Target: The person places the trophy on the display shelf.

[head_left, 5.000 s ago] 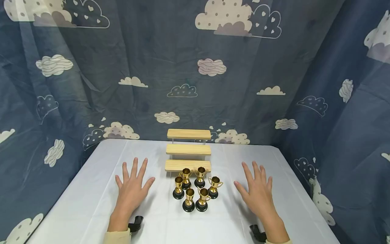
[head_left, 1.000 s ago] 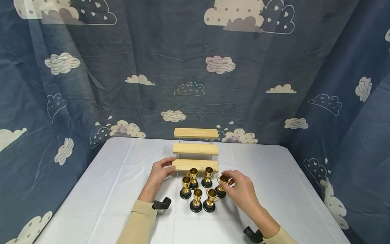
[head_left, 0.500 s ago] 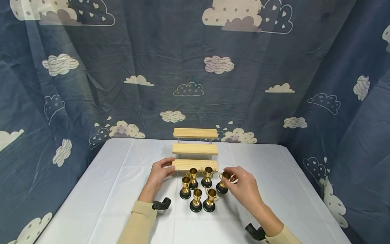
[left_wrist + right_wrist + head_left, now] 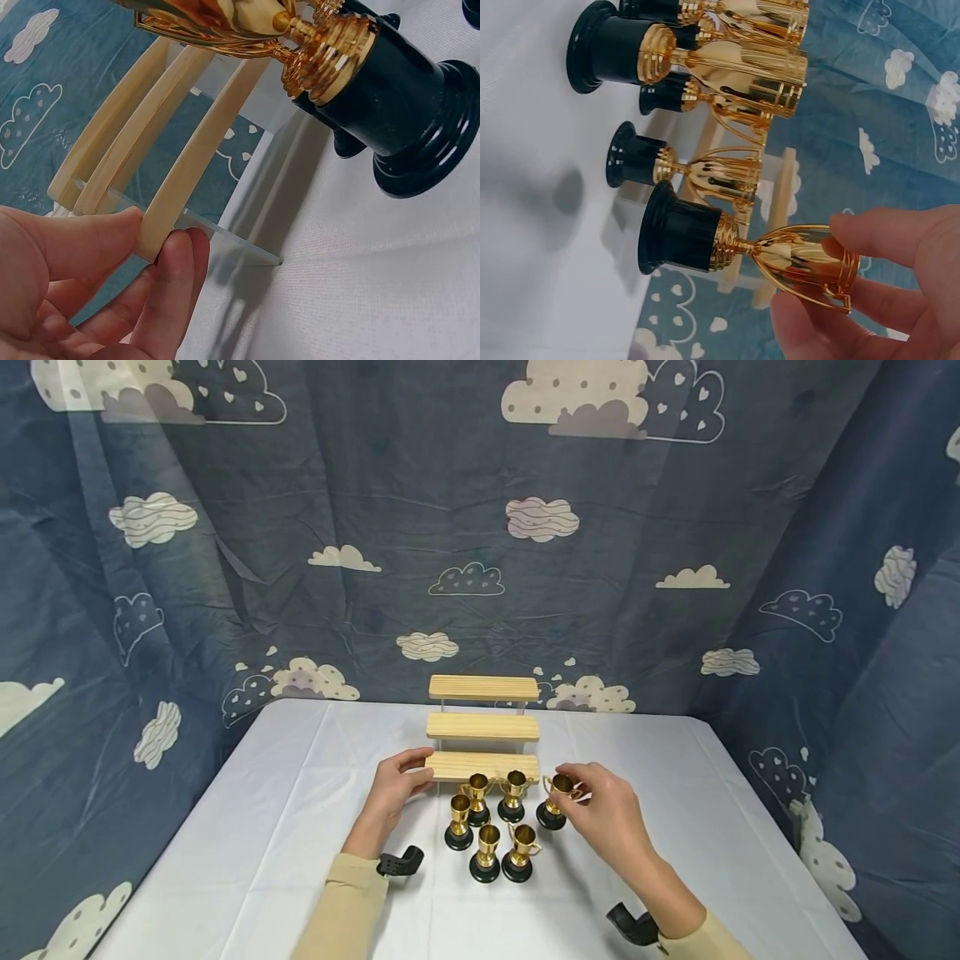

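Head view shows, at the left side of the work, the left hand [image 4: 392,785], partly closed, its thumb and fingers pinching the left end of the bottom board [image 4: 482,767] of a wooden stand [image 4: 482,727]. Left wrist view confirms this hold. I think a sudden pull of this hand is the danger, because the clear side [image 4: 244,246] looks thin and the stand could slide or tip on the white worktop [image 4: 262,843].

Next come the leftmost cup [image 4: 459,823], the back left cup [image 4: 477,800], the front left cup [image 4: 487,853], the back right cup [image 4: 513,798] and the front right cup [image 4: 521,853]. All are upright on the worktop, before the stand, quite close together. If one is knocked, it could fall against its neighbour.

To the right of them is the held cup [image 4: 724,240], about upright, near the back right cup. Its black base [image 4: 681,231] seems slightly above the worktop, but I am not certain. Moved carelessly leftward, it could strike that neighbour.

Last is the right hand [image 4: 603,814], half closed, with thumb and fingertips pinching this cup near its rim. Smooth metal may slip from so small a grip, and the base could swing below.
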`<move>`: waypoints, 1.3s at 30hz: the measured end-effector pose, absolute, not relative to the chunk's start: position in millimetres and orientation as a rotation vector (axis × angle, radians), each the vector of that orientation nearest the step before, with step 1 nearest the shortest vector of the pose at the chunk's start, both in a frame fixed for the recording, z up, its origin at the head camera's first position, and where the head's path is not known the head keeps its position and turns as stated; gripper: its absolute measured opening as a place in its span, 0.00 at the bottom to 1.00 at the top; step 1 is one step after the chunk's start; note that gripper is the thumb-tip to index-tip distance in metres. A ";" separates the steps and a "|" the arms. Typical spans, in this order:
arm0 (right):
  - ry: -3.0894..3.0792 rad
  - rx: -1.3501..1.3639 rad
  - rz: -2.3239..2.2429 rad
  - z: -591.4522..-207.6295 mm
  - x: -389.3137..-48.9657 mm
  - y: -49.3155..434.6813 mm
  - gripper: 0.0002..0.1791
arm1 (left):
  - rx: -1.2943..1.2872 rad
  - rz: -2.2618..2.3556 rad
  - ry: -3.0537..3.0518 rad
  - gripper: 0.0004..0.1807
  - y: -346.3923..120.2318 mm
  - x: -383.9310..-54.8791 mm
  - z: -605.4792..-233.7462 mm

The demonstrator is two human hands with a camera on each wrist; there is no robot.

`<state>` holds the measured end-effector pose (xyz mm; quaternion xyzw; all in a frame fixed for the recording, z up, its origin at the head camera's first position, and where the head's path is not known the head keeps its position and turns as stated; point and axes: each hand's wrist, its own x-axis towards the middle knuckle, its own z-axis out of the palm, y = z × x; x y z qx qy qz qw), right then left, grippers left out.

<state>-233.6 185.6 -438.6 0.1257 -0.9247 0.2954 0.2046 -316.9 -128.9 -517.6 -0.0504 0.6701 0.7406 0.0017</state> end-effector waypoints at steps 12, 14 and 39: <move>-2.581 0.347 0.816 -423.7 -235.1 183.0 0.19 | -0.162 2.330 2.101 0.21 -130.2 -317.2 -517.1; -2.579 0.351 0.815 -420.7 -235.6 182.0 0.18 | -0.165 2.329 2.103 0.21 -130.3 -317.1 -517.3; -2.520 0.451 0.778 -382.5 -247.4 170.2 0.19 | -0.170 2.325 2.090 0.22 -130.6 -315.5 -518.3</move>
